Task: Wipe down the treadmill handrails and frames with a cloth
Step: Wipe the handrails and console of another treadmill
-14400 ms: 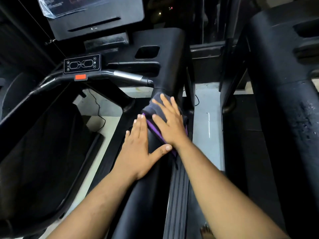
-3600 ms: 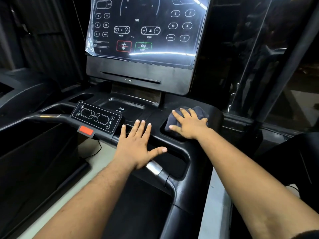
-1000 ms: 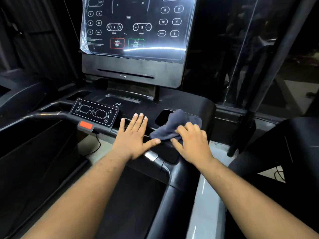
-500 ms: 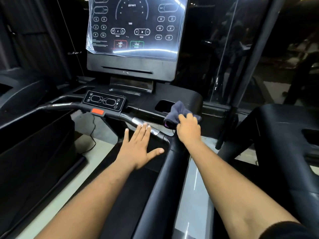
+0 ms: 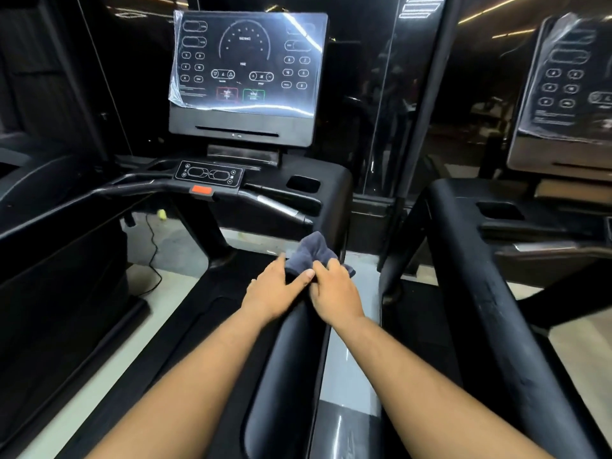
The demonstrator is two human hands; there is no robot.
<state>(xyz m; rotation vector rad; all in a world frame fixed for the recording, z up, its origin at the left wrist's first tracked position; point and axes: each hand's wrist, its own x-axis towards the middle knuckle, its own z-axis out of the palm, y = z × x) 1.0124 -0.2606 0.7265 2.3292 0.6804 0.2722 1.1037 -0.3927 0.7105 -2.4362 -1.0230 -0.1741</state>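
A bunched dark grey cloth (image 5: 309, 251) rests on top of the black right handrail (image 5: 288, 352) of the treadmill, just below its console deck. Both hands meet on it. My right hand (image 5: 334, 291) closes over the cloth's near right part. My left hand (image 5: 276, 288) lies on the rail beside it, thumb and fingers touching the cloth's left edge. The front crossbar (image 5: 275, 205) with a silver grip and an orange tab runs behind the hands.
The console screen (image 5: 246, 66), covered in plastic film, stands ahead. A second treadmill's thick black rail (image 5: 470, 276) runs along the right, with a grey floor strip (image 5: 347, 369) between the machines. A black cable (image 5: 154, 250) lies on the floor at left.
The hands and cloth have come back from the console corner down onto the handrail. My left hand has left the crossbar and joined the right at the cloth. The view has pulled back.
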